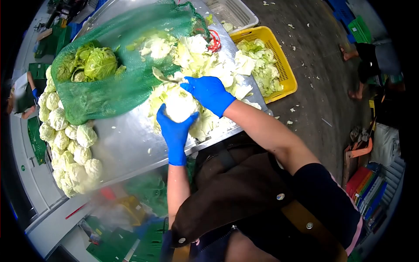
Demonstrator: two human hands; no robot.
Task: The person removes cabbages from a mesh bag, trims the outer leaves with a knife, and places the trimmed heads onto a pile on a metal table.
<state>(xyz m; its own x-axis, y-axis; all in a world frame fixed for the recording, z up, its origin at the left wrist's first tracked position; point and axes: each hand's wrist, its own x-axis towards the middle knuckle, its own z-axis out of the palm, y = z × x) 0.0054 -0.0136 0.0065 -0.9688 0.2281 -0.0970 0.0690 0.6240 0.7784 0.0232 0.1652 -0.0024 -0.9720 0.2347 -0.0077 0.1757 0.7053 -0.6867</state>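
A pale, peeled head of cabbage [181,107] sits among loose leaves near the table's front edge. My left hand [175,131], in a blue glove, grips it from the near side, with thumb and fingers spread around it. Above its far right side is my right hand [211,94], also gloved in blue, with its fingers closed. A narrow, curved, greyish blade-like strip [163,77] sticks out leftward from those fingers; I cannot tell whether it is a knife. Cut cabbage leaves [196,56] lie heaped around and beyond both hands.
A green mesh sack [100,102] with untrimmed cabbages [100,63] covers the left of the metal table [126,144]. Trimmed cabbages [74,148] are piled at its left end. A yellow crate [286,81] of leaves and a white crate [240,15] stand beyond the right side. Other people are nearby.
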